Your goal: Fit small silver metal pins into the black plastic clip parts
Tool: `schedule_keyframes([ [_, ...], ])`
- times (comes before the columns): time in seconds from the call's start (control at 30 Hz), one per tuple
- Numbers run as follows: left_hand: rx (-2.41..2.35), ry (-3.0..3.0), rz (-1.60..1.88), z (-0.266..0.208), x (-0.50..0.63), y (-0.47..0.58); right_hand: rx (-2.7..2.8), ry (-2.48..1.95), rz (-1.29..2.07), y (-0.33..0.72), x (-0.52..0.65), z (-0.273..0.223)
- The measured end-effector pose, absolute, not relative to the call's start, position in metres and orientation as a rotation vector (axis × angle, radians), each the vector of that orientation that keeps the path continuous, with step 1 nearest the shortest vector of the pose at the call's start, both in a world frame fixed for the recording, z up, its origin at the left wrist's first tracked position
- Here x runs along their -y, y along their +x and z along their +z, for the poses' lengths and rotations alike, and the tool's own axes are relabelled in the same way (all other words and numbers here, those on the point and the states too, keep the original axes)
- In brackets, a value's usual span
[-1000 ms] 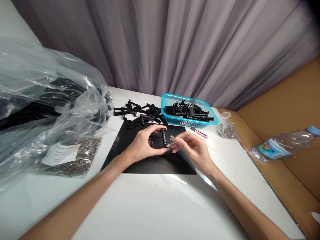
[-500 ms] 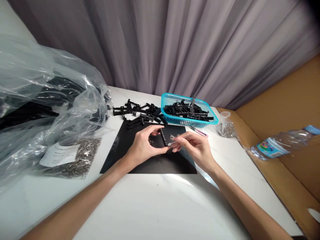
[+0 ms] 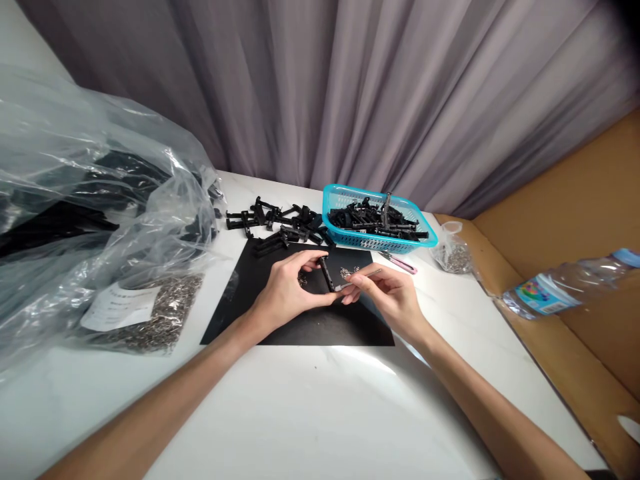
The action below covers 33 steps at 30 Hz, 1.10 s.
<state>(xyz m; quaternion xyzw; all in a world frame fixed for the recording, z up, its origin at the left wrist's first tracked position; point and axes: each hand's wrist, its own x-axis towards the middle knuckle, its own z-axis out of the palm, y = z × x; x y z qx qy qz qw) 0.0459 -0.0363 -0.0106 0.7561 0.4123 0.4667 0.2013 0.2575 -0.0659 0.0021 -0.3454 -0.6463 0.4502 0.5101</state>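
My left hand (image 3: 287,283) grips a narrow black plastic part (image 3: 326,273) by its two ends, between thumb and fingers, above a black mat (image 3: 300,328). In my right hand (image 3: 393,297) is a slim metal tool like tweezers (image 3: 367,273), closed in a pinch. Its tip meets the near end of the black part; whether it holds anything there is too small to tell. Small metal pieces (image 3: 345,273) lie on the mat behind the tool, and a few more (image 3: 303,279) show beside my left fingers.
Behind the mat stands a blue basket (image 3: 380,245) full of black parts; loose black parts (image 3: 295,223) lie left of it. A pink-handled cutter (image 3: 403,265), bags of metal pieces (image 3: 175,313) (image 3: 455,257), a large plastic bag (image 3: 165,160) and a bottle (image 3: 565,287) surround the work area.
Both hands keep nearly the same pose and hold the same things. The tool tip has shifted very slightly at the black part's near end. The whole view has moved a little.
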Motion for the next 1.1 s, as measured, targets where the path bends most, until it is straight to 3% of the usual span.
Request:
schedule_keyframes([
  [0.13, -1.149, 2.136, 1.248, -0.010, 0.034, 0.046, 1.559, -0.878, 1.062, 0.260, 0.062, 0.003],
  [0.3, -1.249, 2.262, 1.183, -0.008, 0.027, 0.043, 1.568, -1.019, 0.589, 0.274, 0.051, 0.013],
  [0.6, -1.341, 2.374, 1.142, -0.006, 0.022, 0.042, 2.258, -1.189, 0.261, 0.294, 0.038, 0.003],
  [1.1, -1.367, 2.363, 1.118, -0.006, 0.021, 0.042, 2.305, -1.216, 0.166, 0.293, 0.037, 0.004],
])
